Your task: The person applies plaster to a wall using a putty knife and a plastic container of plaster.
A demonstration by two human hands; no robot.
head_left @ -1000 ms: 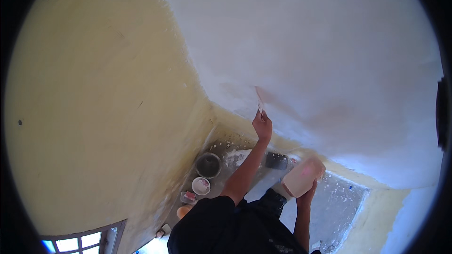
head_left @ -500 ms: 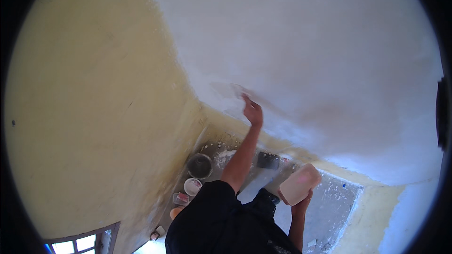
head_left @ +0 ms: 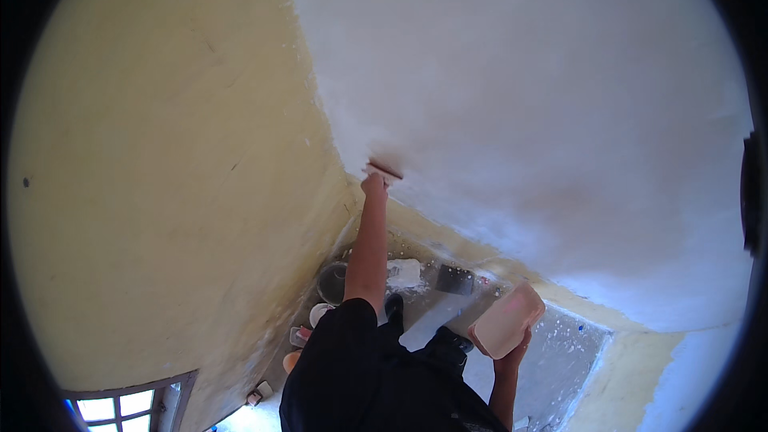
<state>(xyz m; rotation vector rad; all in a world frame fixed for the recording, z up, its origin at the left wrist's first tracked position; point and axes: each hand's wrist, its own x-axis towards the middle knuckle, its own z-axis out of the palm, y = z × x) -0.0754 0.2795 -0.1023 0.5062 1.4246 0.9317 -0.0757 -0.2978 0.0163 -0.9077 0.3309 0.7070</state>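
Observation:
Low on the white-coated wall (head_left: 512,96), close to the corner, my left hand (head_left: 374,184) is closed round a wide putty knife (head_left: 386,170). Its dark edge lies against the wall. My right hand (head_left: 516,346), lower right, grips a pale pinkish rectangular piece with rounded corners (head_left: 506,322) from beneath and its right side. A brighter pink patch shows near its upper end. Whether it is a board or a shallow tub, I cannot tell.
A yellow wall (head_left: 176,152) rises at left, with a window (head_left: 120,408) low in it. Along its foot stand a dark bucket (head_left: 331,282), a white bucket (head_left: 320,314) and a small container (head_left: 299,336). A dark square (head_left: 455,279) lies on the spattered floor (head_left: 560,352).
My left hand has moved left and slightly down along the wall with the putty knife, toward the corner. My right hand and its pinkish piece stay nearly in place. The view has shifted slightly.

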